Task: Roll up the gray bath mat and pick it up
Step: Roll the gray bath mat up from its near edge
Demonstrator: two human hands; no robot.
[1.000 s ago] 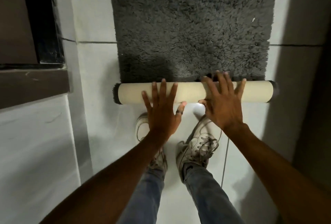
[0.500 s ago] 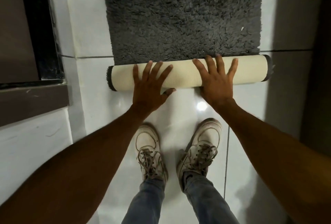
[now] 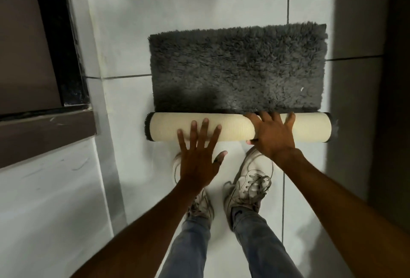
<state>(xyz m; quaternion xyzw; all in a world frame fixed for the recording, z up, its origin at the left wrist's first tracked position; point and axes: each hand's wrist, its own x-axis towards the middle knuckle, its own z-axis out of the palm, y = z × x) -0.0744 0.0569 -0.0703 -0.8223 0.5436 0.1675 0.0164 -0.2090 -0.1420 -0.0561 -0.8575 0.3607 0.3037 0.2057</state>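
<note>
The gray bath mat (image 3: 238, 66) lies on the white tiled floor (image 3: 199, 0) in front of your sneakers (image 3: 249, 180), partly rolled. The rolled section (image 3: 233, 127), cream backing outward, spans the near edge of the mat, and a flat stretch of gray pile extends away from you to the far edge. Your left hand (image 3: 197, 155) is open with fingers spread; only the fingertips rest on the roll. Your right hand (image 3: 271, 135) is also open, with its palm on the roll, its fingers over the top toward the pile and its thumb at the near underside. Neither hand grips the mat. Judge the rolling as under way but incomplete: the flat section still needs to be rolled in. The lift has not started; the roll rests fully on the floor.
</note>
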